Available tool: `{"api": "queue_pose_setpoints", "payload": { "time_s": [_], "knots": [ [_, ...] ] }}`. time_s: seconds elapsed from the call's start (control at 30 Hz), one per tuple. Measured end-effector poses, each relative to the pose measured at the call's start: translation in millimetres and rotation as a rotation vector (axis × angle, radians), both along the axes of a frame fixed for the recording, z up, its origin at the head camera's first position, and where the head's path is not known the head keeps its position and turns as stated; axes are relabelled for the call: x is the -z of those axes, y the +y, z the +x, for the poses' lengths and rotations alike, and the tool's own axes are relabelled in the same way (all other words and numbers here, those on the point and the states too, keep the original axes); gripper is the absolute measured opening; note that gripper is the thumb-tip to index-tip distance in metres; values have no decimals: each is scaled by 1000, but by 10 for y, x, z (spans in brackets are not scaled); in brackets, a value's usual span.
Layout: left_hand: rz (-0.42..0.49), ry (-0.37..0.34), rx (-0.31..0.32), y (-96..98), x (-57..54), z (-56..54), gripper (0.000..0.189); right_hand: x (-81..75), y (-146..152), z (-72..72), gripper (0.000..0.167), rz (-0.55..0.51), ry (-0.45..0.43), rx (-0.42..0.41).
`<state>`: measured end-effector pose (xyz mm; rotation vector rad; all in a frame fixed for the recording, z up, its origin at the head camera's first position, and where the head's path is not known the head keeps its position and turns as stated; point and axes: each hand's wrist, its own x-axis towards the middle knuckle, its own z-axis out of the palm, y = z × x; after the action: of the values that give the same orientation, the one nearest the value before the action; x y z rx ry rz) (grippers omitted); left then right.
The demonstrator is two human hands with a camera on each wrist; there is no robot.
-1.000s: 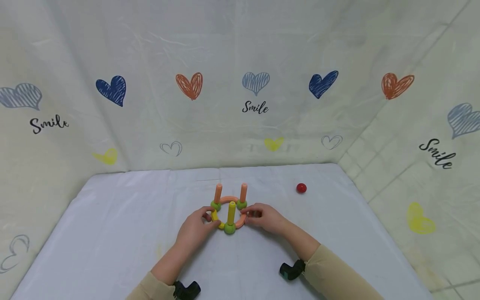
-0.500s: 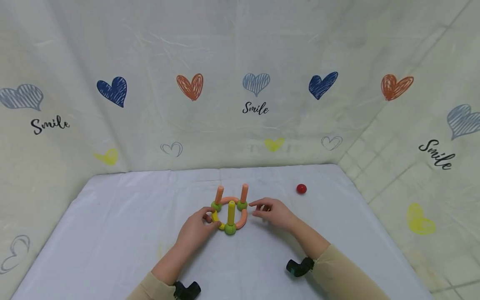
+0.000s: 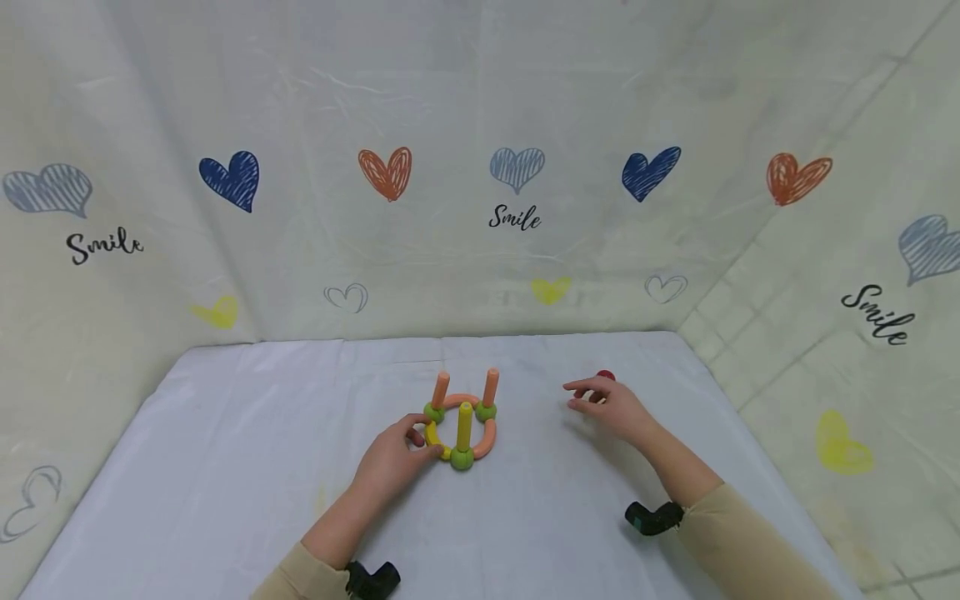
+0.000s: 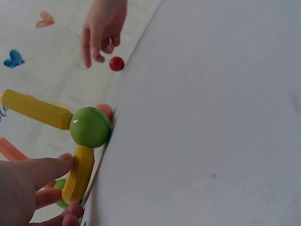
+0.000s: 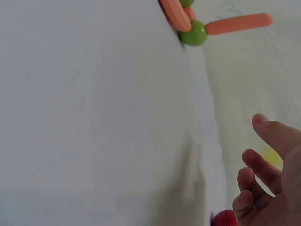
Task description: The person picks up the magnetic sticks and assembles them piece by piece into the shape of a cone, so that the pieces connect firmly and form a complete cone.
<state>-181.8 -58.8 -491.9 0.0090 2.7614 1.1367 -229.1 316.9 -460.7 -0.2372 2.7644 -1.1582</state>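
Note:
A ring of curved yellow and orange pieces joined by green balls lies on the table. My left hand [image 3: 393,454] pinches its yellow curved piece [image 4: 79,176] between thumb and fingers. From the front green ball [image 4: 90,127] rises a yellow rod [image 3: 464,427]; an orange rod [image 3: 440,390] and a second orange rod [image 3: 491,387] stand on the rear balls. Off to the right, my right hand [image 3: 617,408] hovers over the table, fingers loosely bent and holding nothing. Just behind it sits a red ball [image 3: 606,375], partly hidden by the hand.
A white cloth [image 3: 247,450] covers the table. Behind and beside it hang pale sheets [image 3: 442,258] printed with hearts and "Smile". A dark wrist camera [image 3: 654,518] sits at the right cuff, another dark wrist camera [image 3: 373,581] at the left.
My right hand has let go of the ring's right side and moved right and away, toward the red ball. The left hand has kept its hold, and the ring stays in place.

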Motion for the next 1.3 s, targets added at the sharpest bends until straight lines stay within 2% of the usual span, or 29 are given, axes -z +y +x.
{"api": "queue_pose_setpoints", "payload": {
  "time_s": [0.17,0.3,0.43,0.63,0.87,1.07,1.3],
  "knots": [
    [2,-9,6,-4,0,-7,54,-3,281,-52,41,25,50,61],
    [3,-14,3,0,3,-11,54,14,426,-98,44,56,59,141],
    [5,-18,-7,4,18,-21,54,24,507,-153,50,115,57,186],
    [4,-23,-13,5,26,-37,54,54,543,-250,64,154,-9,176],
    [16,-25,-10,16,19,-51,54,167,547,-380,64,199,-68,177],
    [18,-31,-1,21,14,-48,54,245,560,-394,62,231,-40,194],
    [18,-28,-13,16,18,-51,54,260,505,-414,58,243,-3,216]
  ]
}}
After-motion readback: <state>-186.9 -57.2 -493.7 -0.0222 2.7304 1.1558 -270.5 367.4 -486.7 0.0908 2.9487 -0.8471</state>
